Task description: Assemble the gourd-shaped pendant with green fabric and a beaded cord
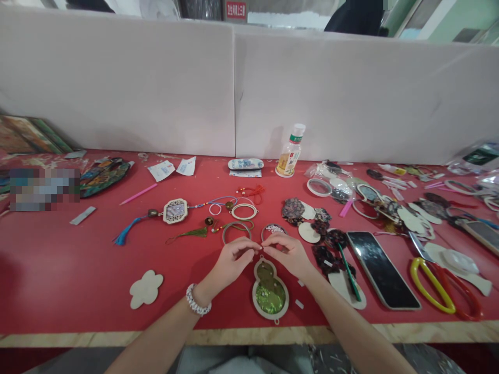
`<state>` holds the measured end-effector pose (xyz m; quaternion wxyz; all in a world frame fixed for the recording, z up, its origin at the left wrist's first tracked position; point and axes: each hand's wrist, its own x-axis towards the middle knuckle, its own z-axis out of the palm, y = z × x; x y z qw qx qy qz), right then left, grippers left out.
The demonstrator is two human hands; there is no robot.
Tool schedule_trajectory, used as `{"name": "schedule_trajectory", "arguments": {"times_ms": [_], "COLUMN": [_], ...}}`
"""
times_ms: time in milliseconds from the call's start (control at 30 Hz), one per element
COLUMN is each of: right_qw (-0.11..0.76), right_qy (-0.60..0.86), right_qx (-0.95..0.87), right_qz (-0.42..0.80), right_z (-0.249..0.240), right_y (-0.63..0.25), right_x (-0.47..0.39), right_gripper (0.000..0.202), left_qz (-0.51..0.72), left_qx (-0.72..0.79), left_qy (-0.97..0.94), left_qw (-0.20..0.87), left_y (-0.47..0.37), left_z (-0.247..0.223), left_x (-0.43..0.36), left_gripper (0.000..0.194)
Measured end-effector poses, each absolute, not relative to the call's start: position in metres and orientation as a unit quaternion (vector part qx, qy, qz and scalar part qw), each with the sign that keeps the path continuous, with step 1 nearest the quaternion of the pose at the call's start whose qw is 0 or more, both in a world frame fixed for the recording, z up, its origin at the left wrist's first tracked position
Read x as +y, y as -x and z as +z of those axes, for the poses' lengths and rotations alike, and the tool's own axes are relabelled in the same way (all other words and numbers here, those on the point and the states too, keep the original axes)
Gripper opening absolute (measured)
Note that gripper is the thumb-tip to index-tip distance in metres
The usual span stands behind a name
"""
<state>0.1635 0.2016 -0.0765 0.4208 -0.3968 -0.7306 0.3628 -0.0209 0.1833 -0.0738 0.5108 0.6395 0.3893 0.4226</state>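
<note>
My left hand [234,258], with a white beaded bracelet [198,301] on its wrist, and my right hand [287,253] meet at their fingertips. Thumb and fingers of each are pinched; whatever lies between them is too small to make out. Just below the fingertips, a gourd-shaped pendant [270,296] with a pale rim and a shiny green inside lies flat on the red table [93,270]. Behind my left hand is a metal-looking ring [230,227]. Partly hidden by my right hand is a round piece with pink and white bits [274,229].
Left lie a blue-tasselled pendant [175,211], a pale flower-shaped piece [146,289] and a pink pencil [138,194]. Right are dark round pieces [293,210], a phone [382,270] and scissors [432,285]. A drink bottle [289,153] stands before the white partition [156,88].
</note>
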Motion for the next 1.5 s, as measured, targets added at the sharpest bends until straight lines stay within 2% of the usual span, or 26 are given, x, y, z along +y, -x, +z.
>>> {"name": "schedule_trajectory", "arguments": {"times_ms": [1033,1500], "right_qw": [0.415,0.460], "right_qy": [0.423,0.419], "right_qx": [-0.744,-0.744], "right_qz": [0.308,0.245], "right_z": [-0.0772,-0.0693], "right_y": [-0.1630,-0.1572], "right_x": [0.1994,0.1944], "right_gripper": [0.008,0.009], "left_qz": [0.415,0.428], "left_qx": [0.383,0.382], "left_qy": [-0.645,-0.645], "left_qw": [0.516,0.504], "left_y": [0.0219,0.0222], "left_z": [-0.0746,-0.0760], "left_x": [0.1830,0.1836], "left_gripper": [0.024,0.023]}}
